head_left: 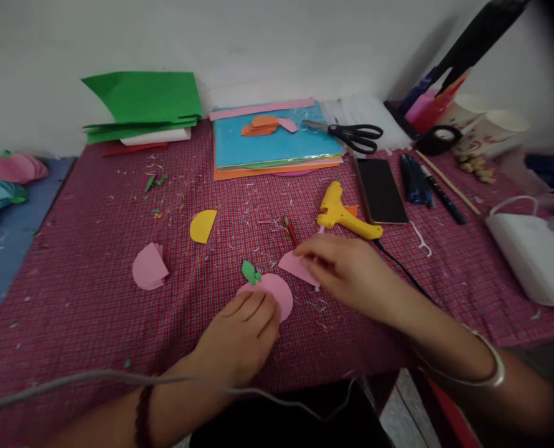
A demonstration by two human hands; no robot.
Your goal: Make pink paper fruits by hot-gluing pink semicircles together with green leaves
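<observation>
My left hand (239, 336) lies on the table with its fingers stretched flat on a pink paper circle (277, 289). A small green paper leaf (249, 272) sits at the circle's upper left edge. My right hand (347, 270) is blurred by motion and reaches over a folded pink paper piece (293, 264), its fingertips at that piece's top edge. A red pencil (291, 231) lies just beyond it. A yellow glue gun (342, 214) with a black cord rests close behind my right hand.
A yellow half circle (203, 225) and folded pink pieces (149, 267) lie to the left. Green sheets (141, 102), a coloured paper stack (272, 143), scissors (356, 135), a phone (380, 190), pens (417, 180), paper cups (492, 130) and a white box (529, 255) ring the red checked cloth (94, 249).
</observation>
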